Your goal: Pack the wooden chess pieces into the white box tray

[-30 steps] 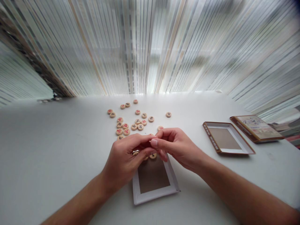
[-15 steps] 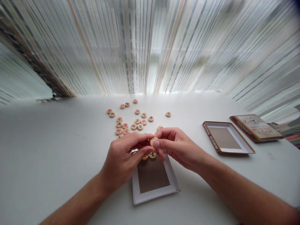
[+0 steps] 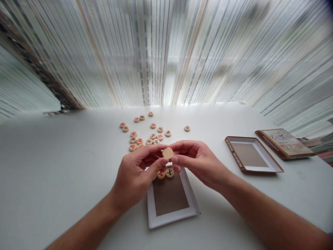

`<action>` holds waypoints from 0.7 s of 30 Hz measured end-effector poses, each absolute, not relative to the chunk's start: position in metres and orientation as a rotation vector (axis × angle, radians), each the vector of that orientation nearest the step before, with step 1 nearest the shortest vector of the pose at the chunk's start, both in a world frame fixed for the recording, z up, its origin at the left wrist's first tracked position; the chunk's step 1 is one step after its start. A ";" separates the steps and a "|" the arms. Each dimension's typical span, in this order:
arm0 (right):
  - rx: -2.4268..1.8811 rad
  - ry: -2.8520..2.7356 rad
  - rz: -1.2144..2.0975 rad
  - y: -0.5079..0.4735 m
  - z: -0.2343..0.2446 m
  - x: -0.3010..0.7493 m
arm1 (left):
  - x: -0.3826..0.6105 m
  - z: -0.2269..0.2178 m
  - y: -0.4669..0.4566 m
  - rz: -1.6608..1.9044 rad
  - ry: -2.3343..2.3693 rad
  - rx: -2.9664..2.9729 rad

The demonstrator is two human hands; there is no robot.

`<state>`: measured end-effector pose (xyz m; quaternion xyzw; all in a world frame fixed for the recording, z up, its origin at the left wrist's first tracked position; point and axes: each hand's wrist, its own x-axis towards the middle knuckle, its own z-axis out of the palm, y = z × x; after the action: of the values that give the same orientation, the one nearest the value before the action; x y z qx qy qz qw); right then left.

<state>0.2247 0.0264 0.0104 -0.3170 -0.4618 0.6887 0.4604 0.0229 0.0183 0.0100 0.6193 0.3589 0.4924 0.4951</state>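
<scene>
A round wooden xiangqi piece (image 3: 168, 153) is held up between the fingers of both hands, its plain side towards me. My left hand (image 3: 137, 173) is closed at the piece's left side. From the right, my right hand (image 3: 200, 161) pinches at the opposite edge. Beneath them lies a shallow white-rimmed box tray (image 3: 174, 223) with a brown bottom. A piece with a red character (image 3: 161, 174) and one with a black character (image 3: 169, 172) sit side by side in its far end. My left thumb partly hides another piece beside them.
Several more xiangqi pieces (image 3: 153, 136) are scattered beyond my hands on the white table (image 3: 78, 166). To the right stand a second shallow box part (image 3: 247, 155) and a printed box lid (image 3: 287, 142). A striped curtain (image 3: 156, 52) hangs behind the table.
The piece between my hands has turned so its blank side shows fully, and my right thumb has slid off its face to the edge. My hands stay above the tray.
</scene>
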 end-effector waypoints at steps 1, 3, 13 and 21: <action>-0.792 -1.128 1.680 0.027 0.010 0.225 | 0.023 0.010 0.019 1.197 0.873 1.478; -0.807 -1.119 1.663 0.027 0.010 0.225 | 0.024 0.009 0.020 1.192 0.879 1.443; -0.827 -1.107 1.598 0.027 0.007 0.224 | 0.025 0.013 0.018 1.202 0.887 1.425; -0.877 -1.125 1.562 0.024 0.011 0.222 | 0.027 0.018 0.018 1.196 0.986 1.364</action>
<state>0.2215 0.0243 0.0113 -0.3613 -0.4632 0.6433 0.4910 0.0271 0.0177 0.0184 0.5673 0.4098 0.4972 0.5128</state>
